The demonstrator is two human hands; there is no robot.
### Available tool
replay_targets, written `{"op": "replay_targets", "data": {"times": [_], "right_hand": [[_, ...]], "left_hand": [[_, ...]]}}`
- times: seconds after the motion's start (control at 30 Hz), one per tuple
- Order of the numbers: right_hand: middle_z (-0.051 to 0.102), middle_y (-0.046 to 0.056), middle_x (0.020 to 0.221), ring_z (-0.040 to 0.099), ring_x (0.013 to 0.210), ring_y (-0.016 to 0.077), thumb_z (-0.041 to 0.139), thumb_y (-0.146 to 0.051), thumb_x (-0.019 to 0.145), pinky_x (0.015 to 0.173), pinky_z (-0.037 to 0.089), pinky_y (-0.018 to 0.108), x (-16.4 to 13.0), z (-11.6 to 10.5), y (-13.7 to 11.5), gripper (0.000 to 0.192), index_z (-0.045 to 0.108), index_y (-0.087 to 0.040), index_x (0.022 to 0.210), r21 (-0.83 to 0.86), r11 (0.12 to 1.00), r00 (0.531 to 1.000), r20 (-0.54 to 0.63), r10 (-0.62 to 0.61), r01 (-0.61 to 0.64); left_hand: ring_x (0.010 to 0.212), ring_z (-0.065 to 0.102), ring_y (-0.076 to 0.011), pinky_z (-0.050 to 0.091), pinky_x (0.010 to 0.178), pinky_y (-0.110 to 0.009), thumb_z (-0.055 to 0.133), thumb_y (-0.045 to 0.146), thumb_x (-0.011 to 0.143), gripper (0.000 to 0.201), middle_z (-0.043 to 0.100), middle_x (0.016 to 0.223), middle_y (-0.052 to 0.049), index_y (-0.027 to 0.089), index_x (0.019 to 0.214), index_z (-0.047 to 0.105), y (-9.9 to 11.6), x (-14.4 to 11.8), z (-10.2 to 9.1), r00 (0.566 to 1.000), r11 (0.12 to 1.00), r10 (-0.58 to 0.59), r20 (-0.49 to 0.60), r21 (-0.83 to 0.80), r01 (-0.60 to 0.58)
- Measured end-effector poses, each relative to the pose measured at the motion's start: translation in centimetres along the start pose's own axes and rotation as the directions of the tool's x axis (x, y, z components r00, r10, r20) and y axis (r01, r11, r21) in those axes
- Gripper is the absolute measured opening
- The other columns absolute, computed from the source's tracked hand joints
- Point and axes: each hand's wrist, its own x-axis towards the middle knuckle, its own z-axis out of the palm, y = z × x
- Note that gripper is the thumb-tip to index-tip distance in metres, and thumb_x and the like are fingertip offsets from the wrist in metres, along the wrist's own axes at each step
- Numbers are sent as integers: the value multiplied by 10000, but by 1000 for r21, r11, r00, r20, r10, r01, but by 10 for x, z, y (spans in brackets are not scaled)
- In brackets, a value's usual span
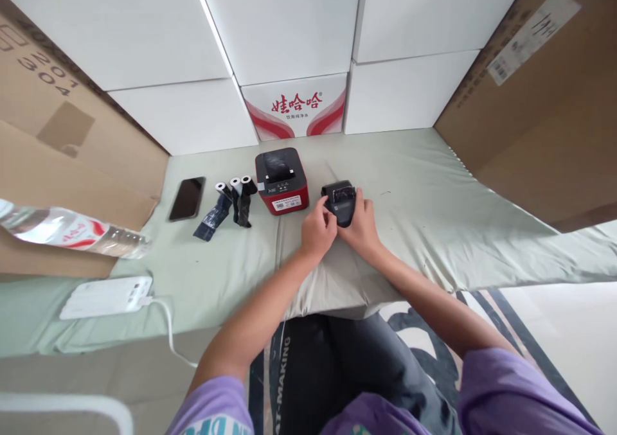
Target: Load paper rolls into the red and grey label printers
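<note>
A small black portable printer sits on the cloth in front of me, with a dark strip of paper across its top slot. My right hand wraps its right side, thumb and fingers gripping the edge. Against its left side, my left hand is closed, its curled fingers pressed to the casing. Just left of my hands stands a red and black desktop printer with a label on its front. Further left are several paper rolls with dark printed strips hanging from them.
A phone lies left of the rolls. Nearer the front edge is a white power bank with a cable. A water bottle is at the left. White boxes line the back; cardboard boxes flank the cloth-covered surface.
</note>
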Motion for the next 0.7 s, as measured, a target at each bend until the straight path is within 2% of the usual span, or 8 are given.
{"op": "replay_targets", "data": {"times": [0.1, 0.3, 0.4, 0.5, 0.7], "right_hand": [[549, 274, 1243, 566, 1169, 494, 741, -650, 725, 1023, 451, 697, -7, 5, 0, 1183, 225, -105, 1640, -59, 998, 1000, 5, -7, 8], [565, 266, 1269, 558, 1202, 485, 728, -722, 716, 1042, 438, 702, -6, 6, 4, 1163, 291, -123, 1611, -119, 993, 999, -49, -13, 7], [526, 296, 1383, 514, 1306, 479, 707, -722, 744, 1090, 423, 693, -6, 9, 6, 1137, 298, -84, 1592, -75, 996, 996, -69, -58, 53], [481, 311, 1483, 481, 1397, 460, 701, -710, 765, 1127, 429, 661, -5, 10, 8, 1149, 249, -61, 1599, 19, 995, 995, -33, -98, 98], [486, 297, 1499, 517, 1392, 459, 761, -664, 732, 1094, 480, 645, -4, 2, 2, 1188, 215, -98, 1622, 85, 996, 999, 32, -25, 22]], "left_hand": [[819, 680, -269, 530, 925, -416, 620, 245, 882, 457, 716, 839, -75, 201, 1332, 692, -1, 0, 4, 993, 993, -116, -12, 24, 116], [933, 735, -334, 525, 979, -455, 563, 332, 952, 479, 790, 945, -141, 163, 1379, 700, 9, 2, -6, 973, 956, -223, 61, 212, 205], [1030, 743, -339, 528, 969, -433, 474, 339, 1012, 491, 802, 1071, -154, 172, 1432, 667, 20, 2, -8, 958, 910, -267, 105, 355, 215], [1123, 730, -321, 523, 980, -399, 400, 364, 1053, 498, 788, 1190, -137, 208, 1456, 648, 26, 2, -10, 948, 861, -292, 126, 465, 203], [1136, 724, -305, 520, 938, -368, 361, 391, 1072, 483, 781, 1219, -129, 221, 1378, 694, 27, 7, -13, 941, 845, -308, 142, 495, 202]]}}
